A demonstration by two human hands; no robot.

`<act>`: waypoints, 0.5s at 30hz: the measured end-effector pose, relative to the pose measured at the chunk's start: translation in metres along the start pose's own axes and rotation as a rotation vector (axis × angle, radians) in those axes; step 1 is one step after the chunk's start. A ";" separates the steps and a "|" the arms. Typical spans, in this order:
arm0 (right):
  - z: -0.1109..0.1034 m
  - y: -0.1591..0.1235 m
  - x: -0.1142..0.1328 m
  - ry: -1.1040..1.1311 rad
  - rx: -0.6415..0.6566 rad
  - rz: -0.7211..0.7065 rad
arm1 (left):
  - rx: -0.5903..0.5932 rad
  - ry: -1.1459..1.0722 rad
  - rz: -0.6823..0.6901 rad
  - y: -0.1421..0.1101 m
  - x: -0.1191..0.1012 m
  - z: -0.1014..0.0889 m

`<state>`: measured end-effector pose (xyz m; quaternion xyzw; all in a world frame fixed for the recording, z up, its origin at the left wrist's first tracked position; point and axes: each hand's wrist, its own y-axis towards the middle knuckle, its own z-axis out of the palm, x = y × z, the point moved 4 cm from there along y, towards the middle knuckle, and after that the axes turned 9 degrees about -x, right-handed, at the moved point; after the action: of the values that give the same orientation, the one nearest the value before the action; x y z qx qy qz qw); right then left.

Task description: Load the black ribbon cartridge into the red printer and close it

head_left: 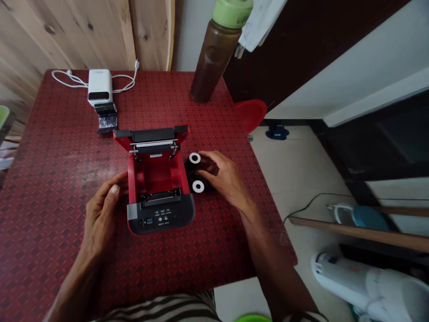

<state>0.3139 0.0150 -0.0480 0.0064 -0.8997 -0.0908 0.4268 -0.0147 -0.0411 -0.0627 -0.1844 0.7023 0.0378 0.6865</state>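
Note:
A red and black label printer [161, 219] sits on the table with its lid [152, 134] raised, its red inner bay in view. My left hand [105, 201] rests at the printer's left side, fingers stretched out against it and partly hidden behind it. Just right of the printer stand two small dark paper rolls with white ring-shaped ends, a far roll [195, 158] and a near roll [198, 186]. My right hand [223, 176] has its thumb and fingers curled around the far roll, the thumb lying between the two rolls.
A white portable device [99, 85] with a white cable and a dark strip coming out lies at the back left of the red patterned table [60, 179]. A tall brown bottle [214, 58] with a green lid stands at the back right. A red stool [251, 115] is beyond the right edge.

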 end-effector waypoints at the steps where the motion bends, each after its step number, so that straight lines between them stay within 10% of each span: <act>1: 0.007 0.006 0.001 0.005 0.015 -0.011 | 0.007 0.009 0.002 -0.001 -0.001 0.001; 15: -0.018 0.000 0.023 0.142 -0.239 0.017 | 0.063 0.026 -0.018 -0.007 -0.012 0.002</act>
<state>0.3129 0.0105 -0.0193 -0.0458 -0.8499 -0.1929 0.4881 -0.0109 -0.0446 -0.0500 -0.1696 0.7104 0.0069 0.6830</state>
